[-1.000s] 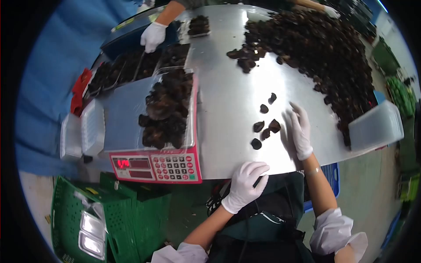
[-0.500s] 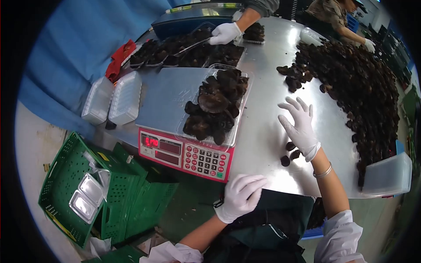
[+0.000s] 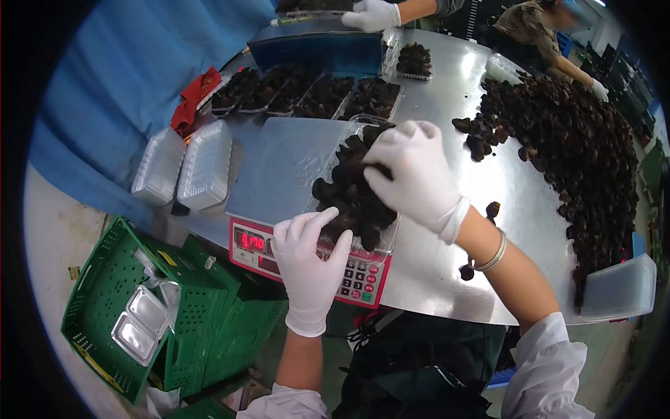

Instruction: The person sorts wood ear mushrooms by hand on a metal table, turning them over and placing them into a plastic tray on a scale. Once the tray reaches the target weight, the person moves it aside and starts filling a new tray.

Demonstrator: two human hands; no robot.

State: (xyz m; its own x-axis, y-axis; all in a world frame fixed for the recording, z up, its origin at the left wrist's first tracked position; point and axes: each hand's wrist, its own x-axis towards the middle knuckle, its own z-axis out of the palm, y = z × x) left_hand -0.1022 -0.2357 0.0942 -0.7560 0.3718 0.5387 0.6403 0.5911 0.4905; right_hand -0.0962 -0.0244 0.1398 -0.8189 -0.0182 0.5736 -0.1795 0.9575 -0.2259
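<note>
A clear plastic tray [image 3: 386,246] heaped with dark wood ear mushrooms [image 3: 356,188] rests on the red and silver weighing scale [image 3: 375,283]. My gloved right hand [image 3: 417,178] is over the heap's right side, fingers curled in around a mushroom at the top. At the near left corner of the heap, my gloved left hand [image 3: 307,262] has its thumb and fingers apart. Its fingertips reach the mushrooms, and it covers part of the scale's keypad. The red display [image 3: 250,241] appears to read 0.170.
Filled mushroom trays [image 3: 317,96] line the back, where a co-worker's gloved hand [image 3: 372,15] holds another tray. Empty trays [image 3: 204,164] stand left of the scale. A large mushroom pile [image 3: 572,146] spreads at right, near stacked containers [image 3: 618,283]. Green crates [image 3: 118,307] are at lower left.
My right hand has moved left from the bare metal onto the mushroom heap. My left hand has risen to the tray's near edge. The co-worker's hand has lifted a tray at the back.
</note>
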